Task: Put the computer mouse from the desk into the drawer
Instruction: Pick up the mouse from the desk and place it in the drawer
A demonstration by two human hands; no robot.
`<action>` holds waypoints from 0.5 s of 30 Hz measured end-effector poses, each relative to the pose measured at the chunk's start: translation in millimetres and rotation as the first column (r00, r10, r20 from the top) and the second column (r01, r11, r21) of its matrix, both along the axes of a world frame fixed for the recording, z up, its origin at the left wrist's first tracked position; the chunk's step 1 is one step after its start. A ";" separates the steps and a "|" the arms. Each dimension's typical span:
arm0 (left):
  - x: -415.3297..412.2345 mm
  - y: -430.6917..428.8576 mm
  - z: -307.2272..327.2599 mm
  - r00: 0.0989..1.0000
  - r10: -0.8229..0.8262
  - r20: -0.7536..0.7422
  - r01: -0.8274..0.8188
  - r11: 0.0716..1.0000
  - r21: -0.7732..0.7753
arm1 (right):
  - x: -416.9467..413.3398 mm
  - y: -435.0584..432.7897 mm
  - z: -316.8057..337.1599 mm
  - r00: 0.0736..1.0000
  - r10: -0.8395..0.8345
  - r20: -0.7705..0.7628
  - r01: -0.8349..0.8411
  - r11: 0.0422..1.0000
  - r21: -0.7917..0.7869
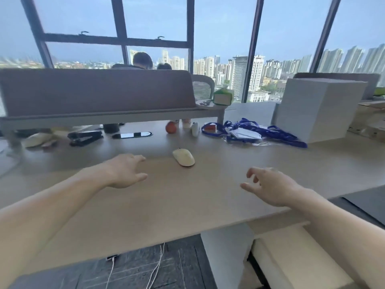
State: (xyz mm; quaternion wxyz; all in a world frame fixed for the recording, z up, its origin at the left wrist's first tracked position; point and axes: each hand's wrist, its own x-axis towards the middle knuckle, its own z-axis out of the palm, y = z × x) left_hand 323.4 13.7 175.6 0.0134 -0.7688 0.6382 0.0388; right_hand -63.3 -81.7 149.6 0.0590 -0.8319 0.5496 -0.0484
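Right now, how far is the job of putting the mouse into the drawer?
Nothing looks done yet: the white mouse lies on the desk, untouched. In hand: the left hand and right hand hover open above the desk, both empty, the left one nearer the mouse. Left: grasp the mouse and put it in the drawer; no open drawer is visible.

Left hand outstretched, empty, right hand empty, fingers loosely curled
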 end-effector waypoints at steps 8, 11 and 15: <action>75.7 -17.4 -48.4 0.990 0.131 -0.052 -0.131 0.991 0.008 | 137.8 -65.0 -23.8 0.983 0.182 0.016 -0.182 0.983 0.000; 77.6 -26.2 -67.9 0.992 0.102 -0.074 -0.107 0.991 -0.075 | 172.7 -80.3 -30.9 0.970 0.226 0.092 -0.222 0.974 -0.054; 67.1 -38.9 -89.7 0.993 0.024 -0.120 -0.044 0.985 -0.169 | 207.8 -99.6 -36.7 0.953 0.266 0.143 -0.254 0.962 -0.098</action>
